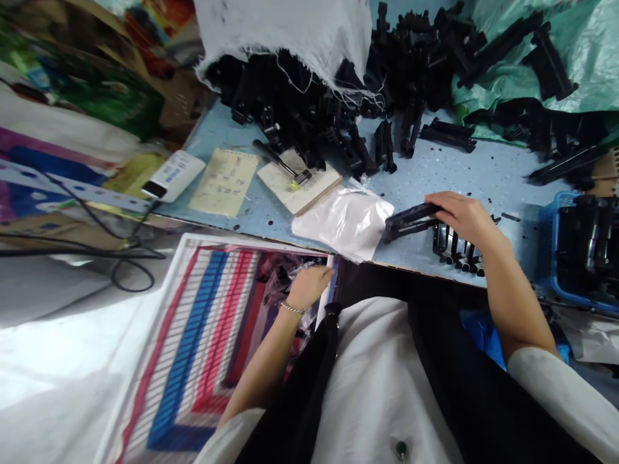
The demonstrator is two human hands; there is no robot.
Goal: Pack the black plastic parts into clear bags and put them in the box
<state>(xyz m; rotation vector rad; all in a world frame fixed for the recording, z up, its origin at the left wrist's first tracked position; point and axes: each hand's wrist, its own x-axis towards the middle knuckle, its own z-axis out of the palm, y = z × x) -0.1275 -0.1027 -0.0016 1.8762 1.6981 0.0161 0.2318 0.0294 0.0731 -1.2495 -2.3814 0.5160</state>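
My right hand [459, 214] grips one end of a long black plastic part [411, 221] just above the table's front edge. Below that hand, several black parts with shiny ends [457, 248] lie in a row. A white plastic bag [345, 219] lies flat to the left of the held part. Lower down, my left hand [312, 285] is closed at the white rim [325, 293] of a bin lined with striped cloth [207, 322]. Its fingertips are turned away, so I cannot see what they hold. Clear plastic-wrapped items [285, 270] show beside it in the bin.
A big heap of black parts [300, 109] spills from a white woven sack [285, 32]. A blue basket [556, 258] of black parts stands right. A handled tool [285, 164] lies on a pad [300, 183], near a paper note [225, 182]. Cables [130, 258] hang left.
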